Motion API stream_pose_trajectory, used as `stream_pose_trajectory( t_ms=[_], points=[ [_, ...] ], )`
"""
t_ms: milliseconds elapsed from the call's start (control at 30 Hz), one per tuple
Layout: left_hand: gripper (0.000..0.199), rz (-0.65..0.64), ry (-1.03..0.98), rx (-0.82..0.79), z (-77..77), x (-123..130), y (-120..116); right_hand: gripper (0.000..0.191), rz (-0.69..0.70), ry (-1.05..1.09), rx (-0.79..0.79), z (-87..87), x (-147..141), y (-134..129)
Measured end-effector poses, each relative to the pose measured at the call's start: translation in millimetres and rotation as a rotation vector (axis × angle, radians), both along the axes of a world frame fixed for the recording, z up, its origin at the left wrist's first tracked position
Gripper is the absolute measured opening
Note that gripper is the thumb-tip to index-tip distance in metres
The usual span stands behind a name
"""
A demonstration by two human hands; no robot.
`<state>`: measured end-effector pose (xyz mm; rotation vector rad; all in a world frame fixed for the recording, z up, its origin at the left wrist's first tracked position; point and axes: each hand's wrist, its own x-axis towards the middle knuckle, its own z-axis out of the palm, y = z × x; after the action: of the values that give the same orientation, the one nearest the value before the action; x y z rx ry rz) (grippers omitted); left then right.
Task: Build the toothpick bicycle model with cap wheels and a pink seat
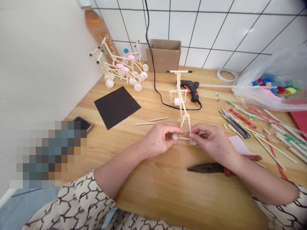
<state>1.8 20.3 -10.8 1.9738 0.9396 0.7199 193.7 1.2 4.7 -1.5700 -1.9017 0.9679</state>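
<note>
Nearest to the camera are the person's two forearms, in a cream sleeve (pixel 72 204) with a dark branch pattern, and they lie over a pine tabletop (pixel 165 195). The left hand (pixel 155 139) and the right hand (pixel 213 140) are close together, with the fingers curved and narrow, and both are holding the low end of a frame of thin wooden sticks (pixel 181 102). This frame stands upright between the hands, a little tilted. One white wheel (pixel 174 136) sits at the left fingertips, and another white wheel (pixel 193 142) sits at the right fingertips.

Just below the right wrist lies a pair of pliers (pixel 206 167) with red handles, and a pink paper (pixel 238 144) is beside the right hand. More to the right are dark scissors (pixel 233 126) and many loose sticks (pixel 273 148). Left of the hands are two short sticks (pixel 151 121), a black square sheet (pixel 116 107) and a phone (pixel 82 123), partly hidden by a blurred patch. Behind the frame are a hot glue gun (pixel 188 88) with a black cable (pixel 154 73), a cardboard box (pixel 164 56) and a tape roll (pixel 227 75). A plastic bag (pixel 263 92) holds colored bottle caps, and a bigger stick model (pixel 120 65) stands near the tiled wall (pixel 216 32).
</note>
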Motion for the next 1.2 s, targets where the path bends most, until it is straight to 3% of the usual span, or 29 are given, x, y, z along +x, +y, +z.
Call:
stream_pose_trajectory(
  t_ms=[833, 1200],
  points=[
    [0.042, 0.020, -0.073, 0.026, -0.3, 0.0, -3.1, 0.016, 0.004, 0.002, -0.037, 1.7, 0.2, 0.4],
    [0.044, -0.038, -0.110, -0.026, 0.2, -3.8, -0.2, 0.014, 0.038, -0.037, -0.011, 2.7, 1.0, 0.3]
  ],
)
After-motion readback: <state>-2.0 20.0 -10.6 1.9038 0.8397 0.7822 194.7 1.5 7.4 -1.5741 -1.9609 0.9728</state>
